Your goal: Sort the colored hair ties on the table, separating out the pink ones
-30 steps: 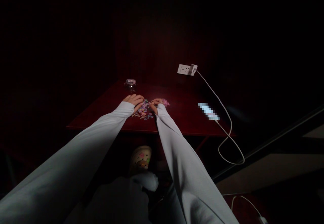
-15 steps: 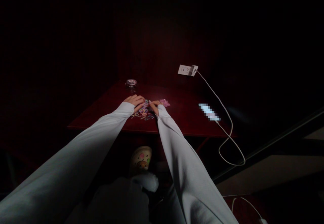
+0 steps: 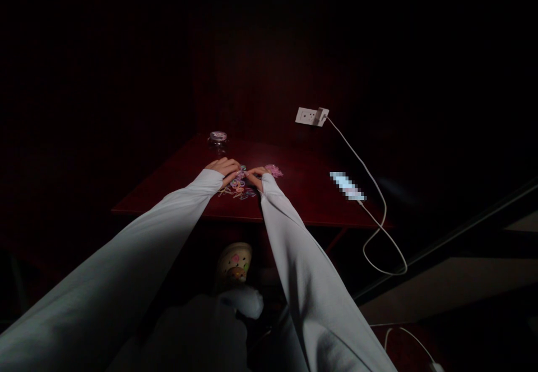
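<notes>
Deep shadow surrounds a glossy dark-red worktop (image 3: 159, 190), where a loose heap of small, thin, pastel-coloured loops (image 3: 237, 184) lies between two hands, a few loops scattered along its near side. At the heap's left edge, the bare left hand (image 3: 222, 167) rests palm down, its fingers bent over the loops; whether they are clamped on any, I cannot tell. At the heap's right edge is the bare right hand (image 3: 257, 176), fingers drawn close to the thumb; anything between their tips is too small to make out. Light grey long sleeves (image 3: 290, 243) cover both arms. Just right of the heap, partly behind the right hand, sits a small pink bunch of thin pieces (image 3: 274, 170). Beyond the heap, to its left, stands a clear glass-like jar with a pale patterned lid (image 3: 218, 141). Beyond it to the right, a white rectangular wall socket (image 3: 305, 115) holds a white plug (image 3: 321, 116), whose thin white cable (image 3: 359, 159) leads to a pale blue oblong object (image 3: 348, 186), blurred, well right of the heap. Below the heap, past the worktop's near edge, shows a cream clog with coloured charms (image 3: 236, 255).
</notes>
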The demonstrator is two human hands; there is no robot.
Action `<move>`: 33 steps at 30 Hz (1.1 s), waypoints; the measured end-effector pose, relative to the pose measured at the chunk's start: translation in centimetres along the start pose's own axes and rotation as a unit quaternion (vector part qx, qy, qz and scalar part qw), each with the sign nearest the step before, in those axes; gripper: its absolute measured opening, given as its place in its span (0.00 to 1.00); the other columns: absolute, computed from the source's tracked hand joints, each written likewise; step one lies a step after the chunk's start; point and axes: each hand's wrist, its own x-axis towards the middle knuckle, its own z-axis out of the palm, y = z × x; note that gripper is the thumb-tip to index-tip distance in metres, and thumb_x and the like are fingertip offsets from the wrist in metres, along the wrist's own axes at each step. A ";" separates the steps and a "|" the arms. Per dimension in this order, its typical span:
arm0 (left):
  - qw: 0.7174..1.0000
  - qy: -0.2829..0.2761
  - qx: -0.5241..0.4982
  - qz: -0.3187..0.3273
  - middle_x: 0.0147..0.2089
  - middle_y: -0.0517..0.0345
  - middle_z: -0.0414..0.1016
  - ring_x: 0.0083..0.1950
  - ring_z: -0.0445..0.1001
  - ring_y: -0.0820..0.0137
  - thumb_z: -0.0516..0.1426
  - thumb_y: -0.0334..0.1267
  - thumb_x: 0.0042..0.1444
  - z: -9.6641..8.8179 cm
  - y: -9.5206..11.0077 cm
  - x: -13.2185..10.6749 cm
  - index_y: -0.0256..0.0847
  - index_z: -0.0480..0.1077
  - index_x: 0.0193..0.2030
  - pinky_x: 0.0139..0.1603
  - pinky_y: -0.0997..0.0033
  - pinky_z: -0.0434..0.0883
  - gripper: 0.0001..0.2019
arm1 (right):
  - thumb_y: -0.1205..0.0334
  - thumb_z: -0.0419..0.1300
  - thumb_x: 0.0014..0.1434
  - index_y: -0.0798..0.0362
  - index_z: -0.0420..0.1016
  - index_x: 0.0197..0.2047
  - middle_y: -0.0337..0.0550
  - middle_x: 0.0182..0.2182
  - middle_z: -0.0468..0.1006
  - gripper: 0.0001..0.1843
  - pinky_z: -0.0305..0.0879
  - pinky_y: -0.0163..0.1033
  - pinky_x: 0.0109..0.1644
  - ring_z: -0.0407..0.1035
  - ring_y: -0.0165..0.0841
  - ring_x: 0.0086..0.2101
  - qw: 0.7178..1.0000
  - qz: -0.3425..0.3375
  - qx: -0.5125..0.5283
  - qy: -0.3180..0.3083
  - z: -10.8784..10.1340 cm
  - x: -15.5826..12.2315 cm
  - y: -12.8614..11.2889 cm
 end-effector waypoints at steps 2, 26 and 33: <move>1.000 -0.006 0.000 -0.001 0.58 0.49 0.82 0.55 0.76 0.57 0.48 0.45 0.76 0.3 -0.4 0.1 0.47 0.79 0.55 0.53 0.58 0.73 0.18 | 0.56 0.73 0.64 0.45 0.85 0.28 0.36 0.35 0.84 0.11 0.60 0.49 0.67 0.73 0.38 0.47 1.000 0.006 0.004 -0.002 0.0 0.1 -0.1; 1.000 0.012 -0.006 0.006 0.57 0.49 0.82 0.55 0.76 0.58 0.48 0.46 0.77 -0.6 1.0 -0.3 0.46 0.78 0.52 0.55 0.58 0.73 0.17 | 0.46 0.72 0.65 0.44 0.88 0.32 0.37 0.35 0.84 0.14 0.68 0.44 0.57 0.74 0.37 0.43 1.000 -0.011 0.026 -0.003 0.4 0.5 1.6; 1.000 -0.007 -0.015 0.009 0.57 0.48 0.83 0.53 0.76 0.57 0.50 0.46 0.75 0.1 -0.2 0.2 0.45 0.79 0.51 0.54 0.57 0.74 0.17 | 0.52 0.73 0.63 0.46 0.86 0.30 0.36 0.32 0.82 0.12 0.68 0.42 0.54 0.74 0.35 0.40 1.000 0.000 0.024 -0.011 0.4 0.6 1.2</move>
